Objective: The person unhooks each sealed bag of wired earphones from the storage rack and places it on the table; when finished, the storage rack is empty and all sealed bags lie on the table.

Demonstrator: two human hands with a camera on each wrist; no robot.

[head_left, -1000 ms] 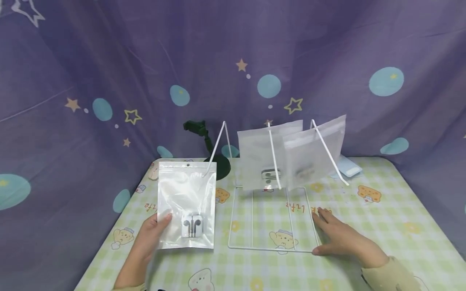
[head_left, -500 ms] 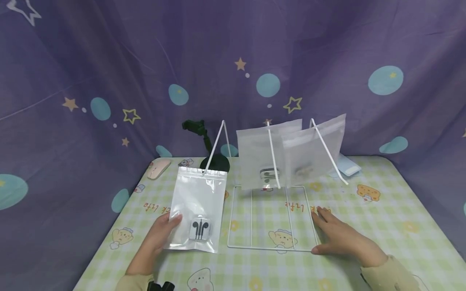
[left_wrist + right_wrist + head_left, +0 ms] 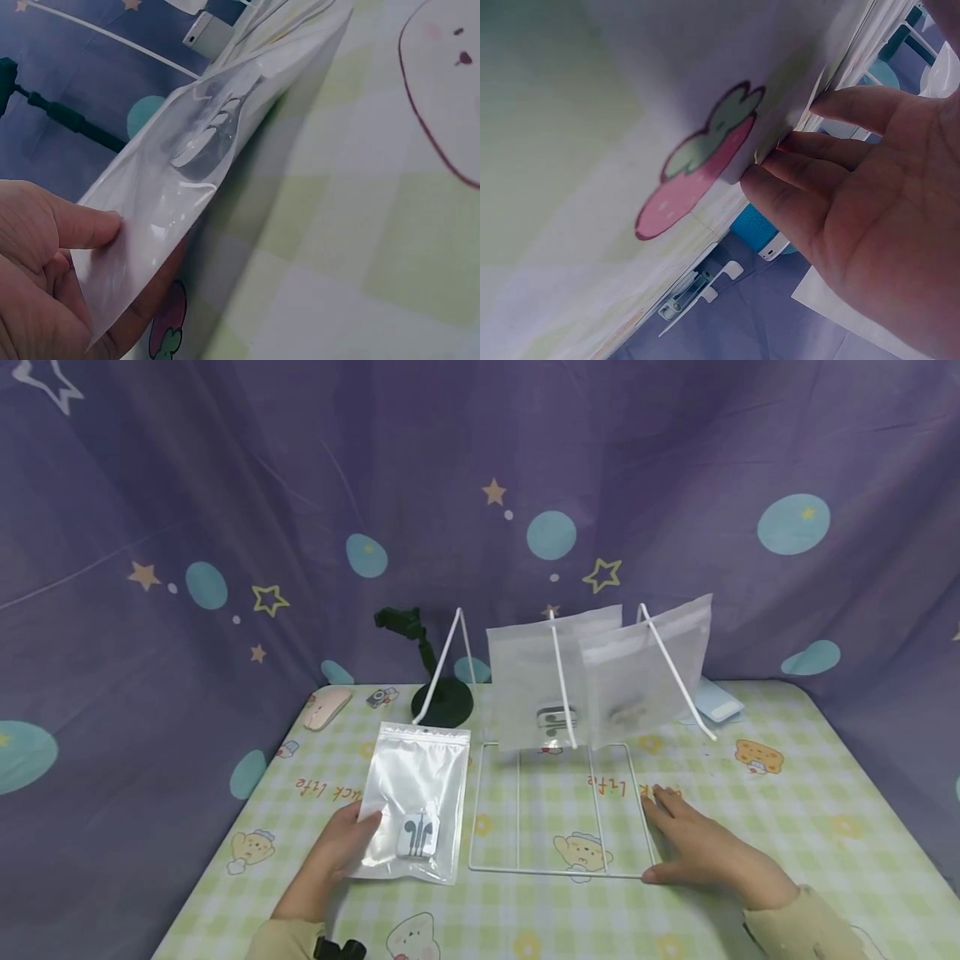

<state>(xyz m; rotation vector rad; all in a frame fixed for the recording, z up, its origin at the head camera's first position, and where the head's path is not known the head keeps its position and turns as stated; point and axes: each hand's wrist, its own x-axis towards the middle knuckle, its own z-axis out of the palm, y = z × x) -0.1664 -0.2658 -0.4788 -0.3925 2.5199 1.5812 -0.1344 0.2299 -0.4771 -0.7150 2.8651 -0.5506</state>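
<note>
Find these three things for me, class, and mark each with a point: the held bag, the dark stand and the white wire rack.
Held bag [image 3: 414, 783]: head view, on its front face.
Dark stand [image 3: 450, 703]: head view, on its round base.
White wire rack [image 3: 540, 872]: head view, on its front bottom bar.

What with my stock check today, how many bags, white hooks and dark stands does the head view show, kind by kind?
Bags: 3
White hooks: 3
Dark stand: 1
Total in sight: 7
</note>
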